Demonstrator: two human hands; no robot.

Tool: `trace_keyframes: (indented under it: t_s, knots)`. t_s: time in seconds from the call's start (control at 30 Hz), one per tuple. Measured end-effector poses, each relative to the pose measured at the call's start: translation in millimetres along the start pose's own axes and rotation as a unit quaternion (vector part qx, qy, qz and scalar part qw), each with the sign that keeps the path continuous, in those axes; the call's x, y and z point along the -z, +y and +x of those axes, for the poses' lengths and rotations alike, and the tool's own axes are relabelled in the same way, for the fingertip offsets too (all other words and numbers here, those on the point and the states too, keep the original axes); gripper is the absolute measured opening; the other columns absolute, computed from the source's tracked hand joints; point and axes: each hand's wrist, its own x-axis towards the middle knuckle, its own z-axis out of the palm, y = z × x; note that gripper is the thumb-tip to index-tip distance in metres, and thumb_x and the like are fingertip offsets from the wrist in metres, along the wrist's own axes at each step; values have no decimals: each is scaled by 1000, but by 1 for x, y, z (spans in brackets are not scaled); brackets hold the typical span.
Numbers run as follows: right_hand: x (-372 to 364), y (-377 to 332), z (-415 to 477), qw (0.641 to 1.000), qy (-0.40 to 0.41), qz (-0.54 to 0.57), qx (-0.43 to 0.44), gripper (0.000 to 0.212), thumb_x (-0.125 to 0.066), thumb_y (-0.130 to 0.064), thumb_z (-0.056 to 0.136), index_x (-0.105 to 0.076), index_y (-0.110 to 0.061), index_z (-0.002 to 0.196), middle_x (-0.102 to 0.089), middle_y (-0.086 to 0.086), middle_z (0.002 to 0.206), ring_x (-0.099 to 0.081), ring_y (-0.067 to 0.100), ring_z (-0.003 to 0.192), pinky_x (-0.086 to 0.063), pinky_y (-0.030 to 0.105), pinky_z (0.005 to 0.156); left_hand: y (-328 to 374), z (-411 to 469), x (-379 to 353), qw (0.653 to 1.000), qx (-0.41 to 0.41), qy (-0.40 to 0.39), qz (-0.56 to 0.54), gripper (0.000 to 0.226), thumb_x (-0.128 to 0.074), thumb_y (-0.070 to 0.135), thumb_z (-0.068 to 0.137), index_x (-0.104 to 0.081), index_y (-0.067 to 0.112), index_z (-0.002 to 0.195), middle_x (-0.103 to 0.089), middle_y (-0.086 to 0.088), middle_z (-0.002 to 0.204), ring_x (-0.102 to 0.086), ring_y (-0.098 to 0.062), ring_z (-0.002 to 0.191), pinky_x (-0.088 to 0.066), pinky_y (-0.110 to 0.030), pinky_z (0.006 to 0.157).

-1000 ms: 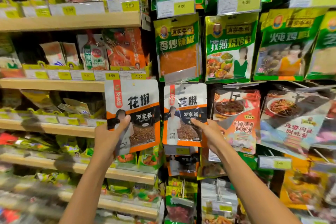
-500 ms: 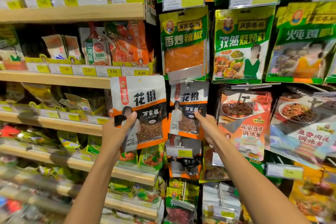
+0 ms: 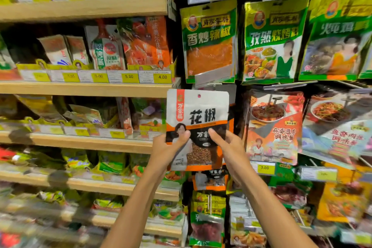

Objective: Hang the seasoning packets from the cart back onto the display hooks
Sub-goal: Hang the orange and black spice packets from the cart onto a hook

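Left hand [image 3: 165,151] and right hand [image 3: 229,147] pinch the packet [image 3: 198,110] below its hole [image 3: 199,95]; hook's hidden behind it, could easily miss.

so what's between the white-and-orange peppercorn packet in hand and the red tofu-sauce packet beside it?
Head view: the orange-and-black edge of another hanging packet, then a dark gap.
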Motion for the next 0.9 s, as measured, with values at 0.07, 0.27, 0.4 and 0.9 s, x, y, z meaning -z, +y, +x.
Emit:
trace_keyframes:
  t_s: [0.07, 0.27, 0.4, 0.9]
  knots:
    - [3, 2, 1, 1000, 22, 22, -2, 27, -69, -34, 84, -70, -13, 101, -74, 0, 100, -68, 13, 98, -52, 29, 87, 6, 2, -9, 1000, -3, -16, 22, 53, -69, 60, 66, -49, 11, 63, -48, -3, 61, -50, -15, 62, -38, -25, 60]
    - [32, 12, 5, 996, 80, 30, -17, 17, -70, -30, 82, -72, -17, 92, -75, -2, 92, -70, 14, 92, -53, 25, 78, 34, 36, 11, 897, -265, 180, 306, 23, -54, 27, 95, -63, 12, 110, -67, -1, 99, -61, -21, 97, -48, -29, 79]
    - [46, 19, 10, 994, 101, 24, -31, 11, -68, -24, 86, -72, -18, 94, -75, 0, 96, -70, 11, 90, -52, 27, 79, 37, 82, 29, 708, -439, 237, 501, 25, -50, 13, 96, -62, -2, 113, -64, -20, 110, -60, -36, 104, -48, -43, 90]
    - [46, 11, 56, 997, 65, -27, -44, 18, -68, -28, 86, -73, -12, 94, -75, 2, 95, -68, 18, 97, -51, 38, 92, 8, 134, 39, 650, -529, 244, 488, 22, -50, 10, 93, -55, -1, 111, -60, -24, 108, -45, -33, 106, -36, -44, 94]
